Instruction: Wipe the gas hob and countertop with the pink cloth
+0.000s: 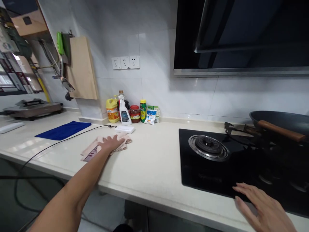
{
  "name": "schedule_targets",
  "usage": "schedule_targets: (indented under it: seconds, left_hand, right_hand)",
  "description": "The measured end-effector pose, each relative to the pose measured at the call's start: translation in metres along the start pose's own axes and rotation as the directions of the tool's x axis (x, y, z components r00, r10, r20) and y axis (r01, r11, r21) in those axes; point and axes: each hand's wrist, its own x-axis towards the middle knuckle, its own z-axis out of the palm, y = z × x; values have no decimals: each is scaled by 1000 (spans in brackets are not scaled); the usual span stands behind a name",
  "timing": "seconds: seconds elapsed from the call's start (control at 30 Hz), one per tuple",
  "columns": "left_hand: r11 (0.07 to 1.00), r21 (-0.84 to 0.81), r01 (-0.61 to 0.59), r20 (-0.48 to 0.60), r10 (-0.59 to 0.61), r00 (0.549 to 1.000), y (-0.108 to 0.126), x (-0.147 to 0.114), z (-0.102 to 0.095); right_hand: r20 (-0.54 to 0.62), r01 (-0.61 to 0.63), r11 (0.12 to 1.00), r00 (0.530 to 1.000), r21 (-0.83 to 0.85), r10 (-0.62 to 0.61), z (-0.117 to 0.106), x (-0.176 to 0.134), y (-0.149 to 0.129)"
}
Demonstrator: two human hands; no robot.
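My left hand (109,143) lies flat with its fingers spread on a pale pink cloth (90,154), pressing it to the white countertop (149,161). The cloth is rumpled and has a dark printed patch at its near left corner. Just beyond the fingers is a white power strip (125,129) with a black cable. My right hand (264,206) is at the front edge of the black gas stove (205,175), fingers stretched out, holding nothing. Whether its palm rests on the counter or hovers I cannot tell.
Against the wall stand a white spray bottle (125,112), a yellow detergent jug (112,111), a red-lidded jar (135,114) and a green bottle (143,111). A blue cloth (63,130) lies left. A wok (285,120) sits on the stove's right, beneath the range hood (241,38).
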Motion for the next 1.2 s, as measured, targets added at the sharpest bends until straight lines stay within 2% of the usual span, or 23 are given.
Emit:
schedule_targets:
  seconds: [0.07,0.13,0.23,0.33,0.37,0.43,0.47,0.5,0.53,0.6,0.7,0.8,0.87,0.93,1.0,1.1,1.2]
  left_hand:
    - [997,-3,-81,28,81,996,35,-5,5]
    - [981,-9,-195,60,195,979,68,-23,11]
    - [910,-36,-412,108,414,904,109,-71,21]
    - [788,-78,-611,155,615,773,128,-139,26]
    - [727,-102,-679,173,685,708,128,-162,26]
    - [560,-194,-806,192,827,528,119,-201,21]
    - [514,-228,-827,197,856,478,110,-216,18]
    - [494,-251,-833,209,868,451,101,-226,14]
    - [497,-260,-828,223,865,449,90,-231,9]
    - [545,-248,-801,227,836,499,67,-229,0]
    - [668,-171,-724,206,743,637,38,-204,-7]
    - [809,-88,-581,174,587,791,25,-172,-5]
    - [866,-61,-497,148,500,853,29,-154,1]
    - [885,-50,-462,123,465,877,41,-140,7]
    - [882,-51,-468,109,471,875,58,-129,14]
    - [870,-47,-491,97,493,864,89,-110,22]
    - [867,-39,-496,87,497,863,121,-83,30]
  right_hand:
    - [-2,-24,1000,1000,-14,24,-2,1,-3]
    - [1,-36,999,999,-17,36,-5,2,-7]
    - [0,-31,1000,1000,-2,31,-8,4,-10]
    - [-2,-22,1000,1000,16,22,-9,6,-12]
    - [1,-24,999,1000,22,24,-9,6,-12]
    - [24,-38,999,999,31,38,-10,7,-13]
    - [37,-48,998,998,34,47,-12,7,-14]
    - [51,-57,998,997,39,55,-14,9,-14]
    - [72,-59,997,996,47,56,-17,12,-15]
    - [147,-47,996,988,73,36,-25,22,-14]
    - [248,-35,993,969,113,6,-41,54,-10]
    - [147,-54,994,988,92,41,-50,102,-8]
    - [42,-83,994,996,66,81,-48,135,-9]
    - [-20,-106,993,994,46,107,-38,162,-13]
    - [-48,-91,996,995,24,92,-21,179,-17]
    - [-82,-41,999,996,6,42,5,184,-20]
    - [-113,-20,998,993,61,27,17,177,-15]
